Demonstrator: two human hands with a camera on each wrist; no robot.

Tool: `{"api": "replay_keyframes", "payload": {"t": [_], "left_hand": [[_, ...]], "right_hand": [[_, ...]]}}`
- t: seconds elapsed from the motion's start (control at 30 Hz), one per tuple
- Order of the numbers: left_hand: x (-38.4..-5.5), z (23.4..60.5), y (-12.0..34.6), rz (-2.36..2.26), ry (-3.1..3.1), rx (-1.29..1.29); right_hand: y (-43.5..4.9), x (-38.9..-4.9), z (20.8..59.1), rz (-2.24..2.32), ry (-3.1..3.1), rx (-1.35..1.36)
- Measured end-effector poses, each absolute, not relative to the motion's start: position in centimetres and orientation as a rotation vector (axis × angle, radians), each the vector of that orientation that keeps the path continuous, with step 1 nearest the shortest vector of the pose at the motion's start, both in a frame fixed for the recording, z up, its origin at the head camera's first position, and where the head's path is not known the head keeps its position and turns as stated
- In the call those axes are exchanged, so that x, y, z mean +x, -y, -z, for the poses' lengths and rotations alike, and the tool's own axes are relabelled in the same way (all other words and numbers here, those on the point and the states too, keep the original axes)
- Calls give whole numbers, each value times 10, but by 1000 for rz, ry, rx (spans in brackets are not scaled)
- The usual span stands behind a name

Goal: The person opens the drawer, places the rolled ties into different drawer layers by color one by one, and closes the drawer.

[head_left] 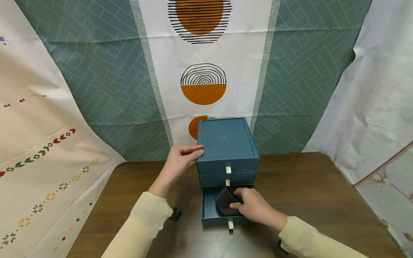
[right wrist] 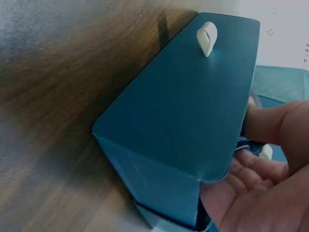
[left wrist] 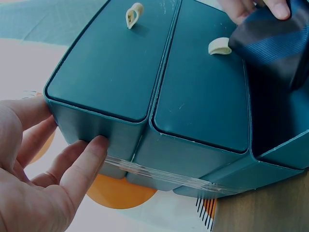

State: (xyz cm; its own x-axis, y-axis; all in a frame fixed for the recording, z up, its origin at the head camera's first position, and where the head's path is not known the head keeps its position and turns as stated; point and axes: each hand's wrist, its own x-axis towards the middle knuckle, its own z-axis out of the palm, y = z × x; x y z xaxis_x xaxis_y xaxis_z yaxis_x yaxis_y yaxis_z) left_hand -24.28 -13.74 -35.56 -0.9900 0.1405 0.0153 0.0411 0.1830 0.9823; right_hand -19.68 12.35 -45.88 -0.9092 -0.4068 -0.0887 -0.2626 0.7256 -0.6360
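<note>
A blue-green drawer unit (head_left: 226,139) stands on the table, its two upper drawers closed and the bottom drawer (head_left: 215,222) pulled out. With nearly straight fingers, my left hand (head_left: 179,160) touches the unit's upper left side; the left wrist view shows fingertips (left wrist: 99,141) against the side wall. Over the bottom drawer, my right hand (head_left: 255,206) pinches a dark folded cloth (head_left: 224,202) between thumb and fingers. Blue stripes show on that cloth in the left wrist view. In the right wrist view the drawer front (right wrist: 178,96) hides most of it.
Each drawer front carries a cream pull tab (head_left: 230,225). Clear tape (left wrist: 159,173) runs around the side of the unit. Brown wooden table (head_left: 300,193) surface extends to both sides. Behind hangs a patterned cloth backdrop (head_left: 206,50), with pale drapes (head_left: 384,100) at the sides.
</note>
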Motion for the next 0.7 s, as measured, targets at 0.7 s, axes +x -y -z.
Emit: {"api": "replay_keyframes", "payload": {"t": [0.7], "left_hand": [[-247,360,138,-1956,-2347,193]], "right_hand": [[-117,-204,459,800,-2770,-311]]}}
